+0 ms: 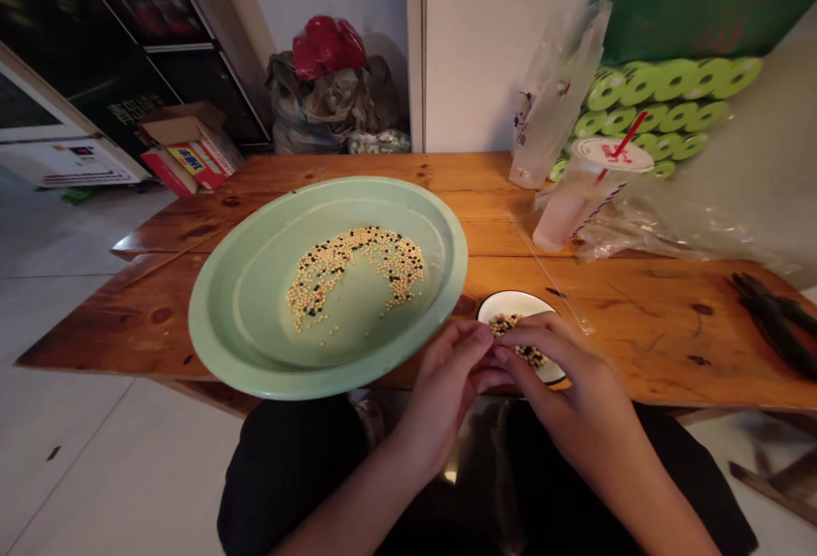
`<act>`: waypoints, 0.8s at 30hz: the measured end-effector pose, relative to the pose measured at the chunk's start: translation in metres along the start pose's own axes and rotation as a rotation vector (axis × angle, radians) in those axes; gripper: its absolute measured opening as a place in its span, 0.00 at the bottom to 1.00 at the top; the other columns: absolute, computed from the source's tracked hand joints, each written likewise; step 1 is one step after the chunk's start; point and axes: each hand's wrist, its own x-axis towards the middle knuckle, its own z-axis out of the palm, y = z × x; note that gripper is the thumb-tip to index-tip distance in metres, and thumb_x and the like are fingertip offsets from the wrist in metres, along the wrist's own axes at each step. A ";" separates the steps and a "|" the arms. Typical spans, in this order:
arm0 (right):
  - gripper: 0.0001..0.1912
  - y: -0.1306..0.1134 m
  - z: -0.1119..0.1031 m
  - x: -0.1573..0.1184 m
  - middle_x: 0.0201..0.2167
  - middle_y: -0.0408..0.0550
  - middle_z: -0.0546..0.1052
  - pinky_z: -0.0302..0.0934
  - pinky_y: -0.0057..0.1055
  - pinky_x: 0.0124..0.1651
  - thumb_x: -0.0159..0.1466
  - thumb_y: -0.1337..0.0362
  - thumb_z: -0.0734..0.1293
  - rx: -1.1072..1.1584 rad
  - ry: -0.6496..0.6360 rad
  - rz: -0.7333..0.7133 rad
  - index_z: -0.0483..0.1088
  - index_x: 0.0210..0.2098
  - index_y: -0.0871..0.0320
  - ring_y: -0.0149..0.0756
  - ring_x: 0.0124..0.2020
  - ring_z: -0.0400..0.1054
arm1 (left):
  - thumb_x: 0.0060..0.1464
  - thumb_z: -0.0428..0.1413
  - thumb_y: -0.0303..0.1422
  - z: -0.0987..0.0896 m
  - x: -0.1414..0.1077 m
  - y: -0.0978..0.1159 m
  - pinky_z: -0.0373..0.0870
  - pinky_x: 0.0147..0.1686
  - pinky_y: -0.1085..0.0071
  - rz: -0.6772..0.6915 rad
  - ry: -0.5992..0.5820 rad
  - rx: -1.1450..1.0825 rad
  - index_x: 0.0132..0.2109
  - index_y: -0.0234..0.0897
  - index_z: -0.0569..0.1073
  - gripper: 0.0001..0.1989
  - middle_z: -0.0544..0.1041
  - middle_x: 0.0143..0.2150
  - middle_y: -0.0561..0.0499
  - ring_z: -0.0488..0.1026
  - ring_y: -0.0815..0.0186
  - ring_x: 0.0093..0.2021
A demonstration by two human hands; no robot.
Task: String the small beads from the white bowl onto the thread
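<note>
Over a small white bowl [511, 305] of mixed yellow and dark beans [507, 324], the left hand [443, 386] and right hand [562, 369] curve half closed, fingertips meeting; whether they grip any bean cannot be told. Just left lies a pale green plate [255, 352] bearing a crescent of beans [354, 254]. Farther off, on the wooden table [638, 326], stands a lidded plastic cup [584, 198] with a red straw.

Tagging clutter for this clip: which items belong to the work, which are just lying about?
Work: left hand and right hand, fingers meeting over a small white bowl of mixed pale and dark seeds; pale green plate holding an arc of similar seeds.

Lying about: plastic cup with red straw; clear plastic bag; dark-handled tool; cardboard box.
</note>
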 end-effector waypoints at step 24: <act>0.14 -0.018 -0.001 -0.002 0.35 0.47 0.75 0.68 0.31 0.40 0.62 0.77 0.63 -0.124 0.165 -0.228 0.65 0.43 0.53 0.36 0.38 0.72 | 0.45 0.68 0.29 -0.003 -0.004 -0.003 0.73 0.40 0.70 -0.111 -0.001 -0.040 0.41 0.32 0.72 0.17 0.77 0.36 0.49 0.74 0.68 0.35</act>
